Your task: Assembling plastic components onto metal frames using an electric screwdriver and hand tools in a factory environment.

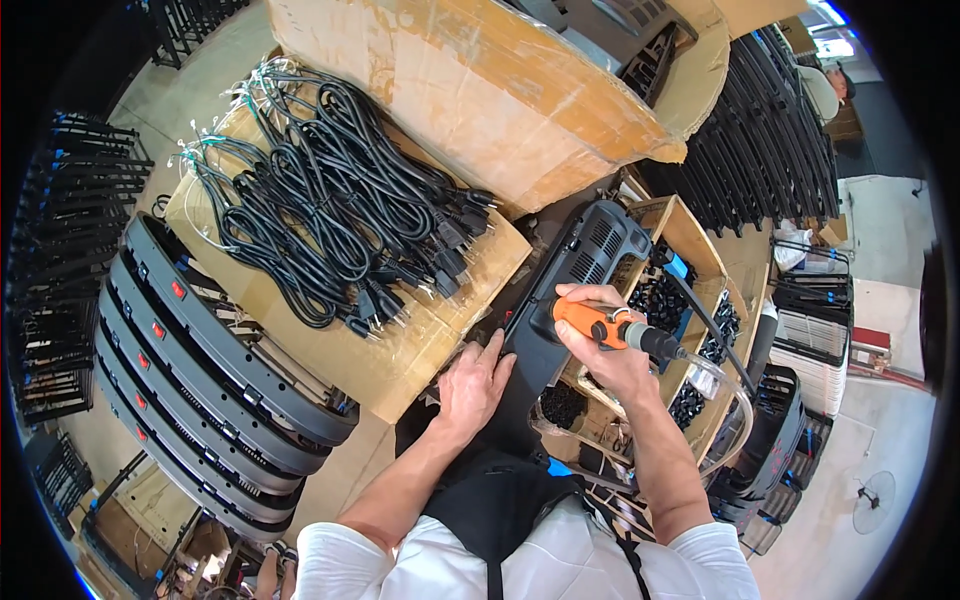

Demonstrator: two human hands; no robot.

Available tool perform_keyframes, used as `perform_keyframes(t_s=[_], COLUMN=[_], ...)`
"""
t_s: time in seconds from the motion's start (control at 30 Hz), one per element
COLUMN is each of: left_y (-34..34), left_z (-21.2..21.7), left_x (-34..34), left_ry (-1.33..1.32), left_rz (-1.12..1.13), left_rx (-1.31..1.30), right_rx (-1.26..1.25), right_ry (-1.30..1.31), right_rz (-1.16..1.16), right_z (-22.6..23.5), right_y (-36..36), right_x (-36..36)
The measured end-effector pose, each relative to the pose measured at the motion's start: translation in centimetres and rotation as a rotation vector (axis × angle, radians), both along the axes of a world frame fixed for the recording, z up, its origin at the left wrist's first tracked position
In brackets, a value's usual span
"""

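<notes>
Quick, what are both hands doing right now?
Left hand: open, holding no tool, fingers against the long black plastic housing.
Right hand: closed, holding the orange-and-black, roughly cylindrical power tool.

pale grey flr (190, 92) – rnd fan (875, 503) lower r – bright lt (834, 47) upper r

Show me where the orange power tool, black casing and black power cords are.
Orange power tool (579, 319): head view, on its orange body.
Black casing (533, 334): head view, on its plain surface.
Black power cords (328, 208): head view, on the coiled middle.
</notes>
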State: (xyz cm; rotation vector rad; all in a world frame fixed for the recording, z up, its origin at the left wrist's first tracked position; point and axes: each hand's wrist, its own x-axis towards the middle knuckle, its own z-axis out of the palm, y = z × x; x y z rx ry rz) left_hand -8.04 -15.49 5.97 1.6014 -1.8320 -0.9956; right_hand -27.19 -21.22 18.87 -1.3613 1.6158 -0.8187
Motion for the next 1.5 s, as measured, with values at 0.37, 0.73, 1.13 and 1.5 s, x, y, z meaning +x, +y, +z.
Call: perform_keyframes(t_s=[0.37, 0.73, 1.13, 1.5], left_y=[0.4, 5.5, 17.6, 23.4], left_z=[0.2, 4.2, 3.4, 3.1], left_x=[0.3, 1.7, -2.1, -1.6], left_ry=[0.019, 1.357, 1.288, 1.348], left_rz=[-0.007, 0.073, 0.100, 0.297], left_rx=[-0.023, 1.073, 1.169, 1.310], right_rx=[-0.068, -0.275, -0.283, -0.238], right_ry=[0.024, -0.340, -0.410, -0.310], right_rz=[-0.003, -0.314, -0.283, -0.133], right_z=[-0.7, 3.6, 2.0, -0.5], right_y=[0.9, 13.8, 30.0, 36.6], right_x=[-0.1, -1.4, -3.3, -2.1])
